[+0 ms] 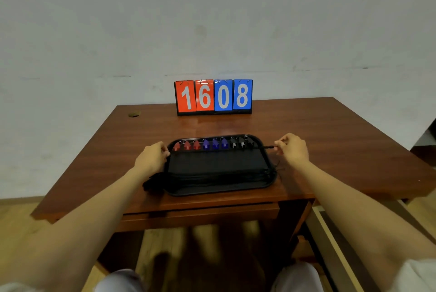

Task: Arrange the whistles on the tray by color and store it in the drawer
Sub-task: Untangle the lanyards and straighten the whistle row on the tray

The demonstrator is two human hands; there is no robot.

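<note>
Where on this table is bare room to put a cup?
Bare wood lies right of the tray, out to the table edge, and left of it past the left hand. A strip runs between scoreboard and tray. Crowded: the tray's far rim, with whistles and the cord the right hand pinches.

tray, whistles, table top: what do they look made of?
Tray: black, probably plastic; moulded raised rim with a dull sheen.
Whistles: likely glossy plastic; saturated red, blue and black with small highlights, too small to be sure.
Table: reddish-brown wood or veneer, varnished; faint grain, and the scoreboard reflects in it.
</note>
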